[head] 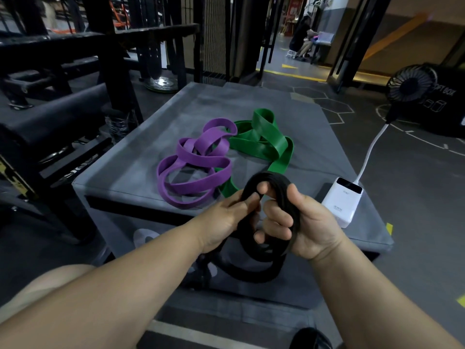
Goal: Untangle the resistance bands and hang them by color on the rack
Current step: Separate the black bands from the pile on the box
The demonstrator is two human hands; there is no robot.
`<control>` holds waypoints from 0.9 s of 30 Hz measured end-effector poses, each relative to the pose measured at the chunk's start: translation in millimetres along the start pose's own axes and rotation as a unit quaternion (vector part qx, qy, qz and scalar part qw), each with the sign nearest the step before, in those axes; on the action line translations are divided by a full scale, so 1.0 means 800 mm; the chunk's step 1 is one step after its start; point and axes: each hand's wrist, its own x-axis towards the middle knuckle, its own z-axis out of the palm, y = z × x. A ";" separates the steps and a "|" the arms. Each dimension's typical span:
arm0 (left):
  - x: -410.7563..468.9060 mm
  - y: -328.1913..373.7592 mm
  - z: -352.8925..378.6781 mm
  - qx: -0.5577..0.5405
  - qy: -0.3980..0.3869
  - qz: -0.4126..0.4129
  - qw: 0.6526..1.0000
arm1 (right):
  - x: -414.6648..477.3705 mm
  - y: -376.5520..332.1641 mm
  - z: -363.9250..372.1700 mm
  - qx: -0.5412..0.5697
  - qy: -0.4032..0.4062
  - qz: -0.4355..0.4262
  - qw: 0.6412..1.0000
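Black band (264,248) gripped btwn both hands' fingers (274,217).

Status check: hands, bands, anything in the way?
Left grip and right grip both hold the black band, loops bunched. Purple band and green band overlap on the grey pad, unhung. White power bank close beside right grip.

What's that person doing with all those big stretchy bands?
A person is sorting out stretchy exercise bands. The left grip and the right grip both hold the black band, and its coils hang down in loops in front of the grey padded box. The purple band and the green band lie in a pile on the box, overlapping each other. None of these three is hung up yet.
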 end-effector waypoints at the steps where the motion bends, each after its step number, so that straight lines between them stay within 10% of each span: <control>1: 0.001 0.000 0.000 0.010 0.007 0.000 1.000 | 0.000 0.001 0.001 -0.012 0.001 -0.001 1.000; 18: 0.005 -0.006 0.010 -0.103 0.101 -0.021 0.989 | 0.010 -0.005 0.012 -0.034 0.016 -0.047 0.998; 27: -0.005 -0.025 0.010 0.101 -0.018 -0.052 0.993 | 0.010 -0.024 0.027 0.028 0.148 -0.153 0.977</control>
